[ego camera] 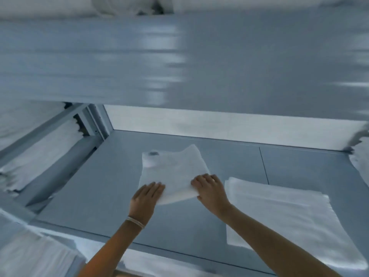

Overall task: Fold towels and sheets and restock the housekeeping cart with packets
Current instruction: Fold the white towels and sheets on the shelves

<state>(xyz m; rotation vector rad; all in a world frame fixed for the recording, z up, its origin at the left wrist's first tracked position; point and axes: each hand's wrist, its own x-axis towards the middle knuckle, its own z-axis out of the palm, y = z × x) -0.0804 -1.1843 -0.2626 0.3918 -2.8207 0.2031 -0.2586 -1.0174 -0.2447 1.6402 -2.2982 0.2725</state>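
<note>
Thin bracelet (136, 222) on wrist — pale blurred wall (219, 122) behind shelf, perhaps.

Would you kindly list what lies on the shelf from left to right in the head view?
Left hand → small folded towel → right hand → larger folded towel.

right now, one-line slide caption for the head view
Both hands, left hand and right hand, rest on a folded white towel on a grey shelf.
</note>
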